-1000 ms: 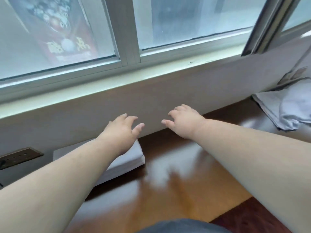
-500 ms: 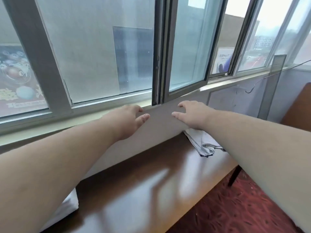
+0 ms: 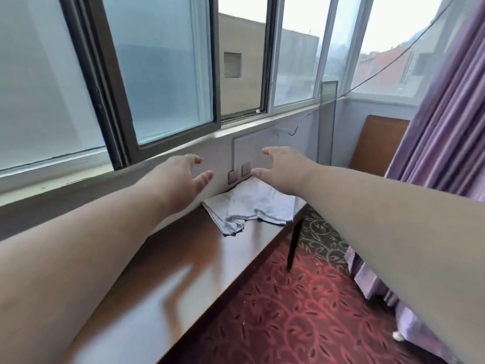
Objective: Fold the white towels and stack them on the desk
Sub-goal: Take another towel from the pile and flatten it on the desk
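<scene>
Head view: both hands reach forward, empty.
Left hand (image 3: 183, 177): fingers spread.
Right hand (image 3: 283, 169): fingers spread.
Towel (image 3: 252, 203): crumpled on table (image 3: 162, 271), far end.
Progress: this towel unfolded, ungrasped.

A sliding window (image 3: 168, 74) with a dark frame stands above and beyond the fingers, its frosted pane pushed partly aside to leave an open gap. Through the gap a tan building (image 3: 241, 64) with a small vent grille shows. A pale sill (image 3: 236, 128) runs just above the fingers. Two small wall sockets (image 3: 238, 173) sit on the wall between the fingers. A thin dark cable (image 3: 367, 80) hangs slackly from upper right down toward the sill. Right of the fingers are a brown wooden panel (image 3: 378, 140) and purple striped curtains (image 3: 446, 114). Below lies red patterned carpet (image 3: 288, 311), with a dark leg (image 3: 294, 243) standing on it.
</scene>
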